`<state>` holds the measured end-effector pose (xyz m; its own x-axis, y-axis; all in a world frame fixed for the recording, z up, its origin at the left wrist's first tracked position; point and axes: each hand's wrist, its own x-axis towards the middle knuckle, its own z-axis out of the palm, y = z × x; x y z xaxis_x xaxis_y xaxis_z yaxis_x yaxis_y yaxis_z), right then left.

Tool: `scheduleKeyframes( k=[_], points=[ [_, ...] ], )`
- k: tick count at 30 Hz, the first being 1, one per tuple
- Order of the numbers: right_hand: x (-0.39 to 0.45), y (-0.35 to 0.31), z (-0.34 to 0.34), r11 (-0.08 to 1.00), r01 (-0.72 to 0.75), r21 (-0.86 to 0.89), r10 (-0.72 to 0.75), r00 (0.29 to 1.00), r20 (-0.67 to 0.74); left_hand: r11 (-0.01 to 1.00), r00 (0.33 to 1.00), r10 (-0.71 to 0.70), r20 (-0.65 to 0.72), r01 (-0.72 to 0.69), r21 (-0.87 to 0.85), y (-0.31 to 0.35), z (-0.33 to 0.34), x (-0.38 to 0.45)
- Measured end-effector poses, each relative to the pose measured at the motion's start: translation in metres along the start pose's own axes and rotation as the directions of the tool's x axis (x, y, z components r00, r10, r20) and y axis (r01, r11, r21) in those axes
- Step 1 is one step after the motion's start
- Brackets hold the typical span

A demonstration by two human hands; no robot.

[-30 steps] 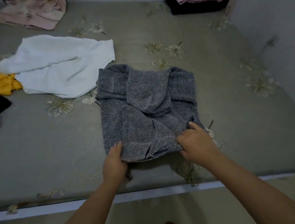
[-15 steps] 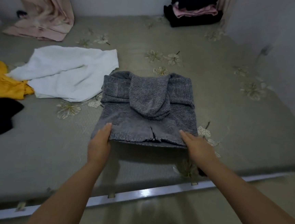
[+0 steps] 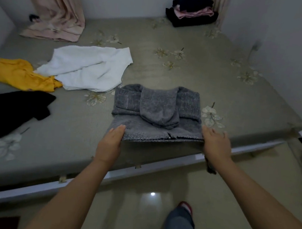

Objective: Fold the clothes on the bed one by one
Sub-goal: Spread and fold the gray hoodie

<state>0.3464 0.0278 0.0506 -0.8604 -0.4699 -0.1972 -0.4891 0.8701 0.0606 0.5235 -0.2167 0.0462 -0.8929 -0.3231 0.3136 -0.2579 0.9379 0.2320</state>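
Grey knitted hooded sweater lay folded near the bed's front edge. The left hand and right hand gripped its near corners; lifting it onto the far-corner folded pile probably came next.

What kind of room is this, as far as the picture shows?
Most likely a bedroom in a home. A bed with a floral sheet fills the view, a pink curtain hangs at the far wall, and a stack of folded clothes sits in the far corner.

Dim, soft room light, a glare spot on the floor, edges bent and perhaps slightly blurred.
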Motion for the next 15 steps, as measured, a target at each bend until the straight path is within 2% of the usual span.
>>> scheduleKeyframes(
  k=[2,3,5,7,11,15],
  points=[
    [-0.003,-0.003,-0.007,1.0,-0.015,-0.006,0.015,1.0,-0.015,1.0,1.0,-0.023,0.012,0.023,-0.003,-0.004,-0.006,0.002],
    [-0.002,-0.004,-0.011,1.0,-0.007,-0.016,0.007,1.0,-0.012,0.997,0.993,-0.074,0.092,0.073,0.01,-0.009,-0.008,0.004],
    [0.003,-0.003,-0.019,0.999,0.02,-0.047,-0.02,1.0,-0.003,0.976,0.924,-0.212,0.318,0.188,0.106,-0.023,0.0,0.007],
    [0.013,-0.005,-0.025,0.996,0.056,-0.075,-0.056,0.998,-0.001,0.96,0.848,-0.28,0.45,0.234,0.155,-0.031,0.009,0.008],
    [0.045,-0.011,-0.033,0.983,0.12,-0.139,-0.114,0.992,0.052,0.942,0.802,-0.336,0.493,0.282,0.183,-0.046,0.025,0.024],
    [0.1,-0.009,-0.042,0.913,0.177,-0.368,-0.154,0.984,0.091,0.947,0.849,-0.266,0.457,0.14,0.29,-0.067,0.031,0.087]
  ],
)
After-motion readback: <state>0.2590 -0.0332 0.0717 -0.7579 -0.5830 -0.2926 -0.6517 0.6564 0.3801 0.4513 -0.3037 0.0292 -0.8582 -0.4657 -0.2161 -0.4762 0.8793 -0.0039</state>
